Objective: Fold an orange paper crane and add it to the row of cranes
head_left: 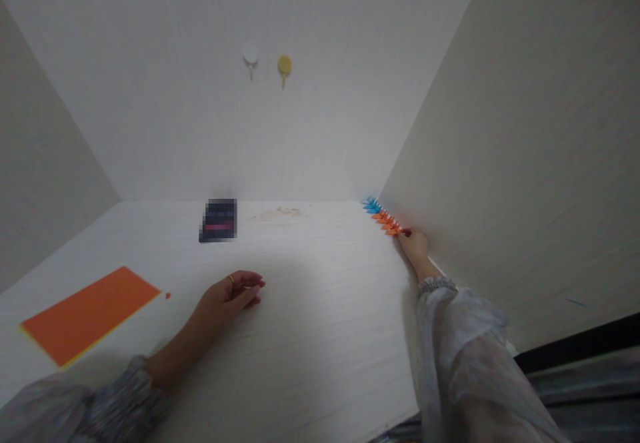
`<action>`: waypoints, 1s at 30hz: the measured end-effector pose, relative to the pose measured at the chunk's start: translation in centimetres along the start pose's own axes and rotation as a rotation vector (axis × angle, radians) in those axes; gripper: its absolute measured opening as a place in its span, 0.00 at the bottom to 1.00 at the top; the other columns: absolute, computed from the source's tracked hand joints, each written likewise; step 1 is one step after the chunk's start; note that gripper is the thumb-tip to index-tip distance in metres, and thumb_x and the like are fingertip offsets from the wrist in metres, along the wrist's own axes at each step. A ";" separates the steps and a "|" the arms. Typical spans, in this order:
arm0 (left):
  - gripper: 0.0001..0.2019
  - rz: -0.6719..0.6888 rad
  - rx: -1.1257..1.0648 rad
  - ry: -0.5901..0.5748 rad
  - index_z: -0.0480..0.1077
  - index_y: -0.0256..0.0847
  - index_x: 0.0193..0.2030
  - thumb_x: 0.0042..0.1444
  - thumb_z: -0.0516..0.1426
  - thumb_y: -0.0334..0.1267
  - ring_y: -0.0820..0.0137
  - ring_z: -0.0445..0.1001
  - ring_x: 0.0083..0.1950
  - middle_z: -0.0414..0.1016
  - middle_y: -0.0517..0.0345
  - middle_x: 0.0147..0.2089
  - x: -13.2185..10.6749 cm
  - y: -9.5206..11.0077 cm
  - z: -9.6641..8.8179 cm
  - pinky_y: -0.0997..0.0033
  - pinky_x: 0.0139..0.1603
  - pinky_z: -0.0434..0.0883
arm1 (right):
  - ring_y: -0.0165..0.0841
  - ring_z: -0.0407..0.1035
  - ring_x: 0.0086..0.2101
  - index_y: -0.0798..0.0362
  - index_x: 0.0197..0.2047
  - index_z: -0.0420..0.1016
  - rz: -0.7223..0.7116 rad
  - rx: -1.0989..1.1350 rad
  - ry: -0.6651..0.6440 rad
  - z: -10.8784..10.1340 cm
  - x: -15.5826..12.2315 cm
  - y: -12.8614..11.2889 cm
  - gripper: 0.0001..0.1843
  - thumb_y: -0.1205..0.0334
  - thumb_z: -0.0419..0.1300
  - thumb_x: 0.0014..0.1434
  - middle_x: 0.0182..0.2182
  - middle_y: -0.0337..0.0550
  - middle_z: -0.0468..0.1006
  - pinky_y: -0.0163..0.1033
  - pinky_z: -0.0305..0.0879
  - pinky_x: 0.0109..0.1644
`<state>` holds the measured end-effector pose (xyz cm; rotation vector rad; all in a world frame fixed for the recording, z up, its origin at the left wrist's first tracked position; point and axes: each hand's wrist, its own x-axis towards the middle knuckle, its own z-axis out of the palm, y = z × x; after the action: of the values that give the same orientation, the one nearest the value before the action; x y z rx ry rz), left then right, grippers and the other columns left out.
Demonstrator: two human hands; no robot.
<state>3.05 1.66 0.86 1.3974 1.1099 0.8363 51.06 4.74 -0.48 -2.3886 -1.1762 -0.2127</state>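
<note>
My right hand (414, 244) reaches to the right wall, fingers pinched at the near end of a row of small folded paper pieces (384, 216), orange close to the hand and blue farther back. My left hand (235, 293) rests on the white table (310, 336) near the middle, fingers loosely curled together with nothing visible in them. A ring shows on one finger.
A stack of orange paper sheets (90, 313) lies at the left, with a tiny orange scrap (168, 295) beside it. A dark blurred object (219, 220) sits at the back. Two hooks, white (250, 57) and yellow (285, 67), hang on the back wall. White walls close in on three sides.
</note>
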 end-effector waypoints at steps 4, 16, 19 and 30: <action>0.16 0.006 -0.030 0.002 0.68 0.38 0.36 0.40 0.59 0.43 0.70 0.73 0.30 0.74 0.53 0.38 0.0 0.0 0.1 0.68 0.35 0.71 | 0.33 0.67 0.39 0.57 0.45 0.66 0.000 -0.028 -0.029 0.2 0.1 0.0 0.13 0.59 0.52 0.59 0.42 0.45 0.69 0.44 0.66 0.41; 0.16 0.009 -0.028 -0.013 0.67 0.37 0.37 0.41 0.58 0.43 0.70 0.73 0.31 0.73 0.51 0.39 0.1 -0.5 0.0 0.67 0.37 0.70 | 0.33 0.66 0.40 0.56 0.47 0.65 -0.011 -0.045 -0.051 0.1 0.1 0.3 0.14 0.60 0.52 0.59 0.44 0.46 0.68 0.44 0.65 0.42; 0.17 0.005 -0.021 -0.008 0.67 0.37 0.37 0.41 0.58 0.43 0.70 0.73 0.31 0.73 0.51 0.39 0.1 -0.3 0.0 0.67 0.37 0.70 | 0.34 0.66 0.40 0.56 0.47 0.65 -0.009 -0.043 -0.051 0.1 0.1 0.3 0.14 0.60 0.52 0.59 0.44 0.46 0.68 0.44 0.65 0.42; 0.19 -0.009 -0.008 0.005 0.67 0.37 0.36 0.39 0.59 0.47 0.69 0.73 0.31 0.74 0.51 0.38 -0.3 0.5 0.2 0.65 0.37 0.71 | 0.33 0.67 0.40 0.56 0.46 0.65 -0.020 -0.022 -0.020 0.2 0.0 0.3 0.13 0.60 0.52 0.59 0.44 0.46 0.69 0.44 0.65 0.42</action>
<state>3.20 1.37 1.37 1.3836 1.1149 0.8374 51.24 4.66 -0.73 -2.4042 -1.2128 -0.2088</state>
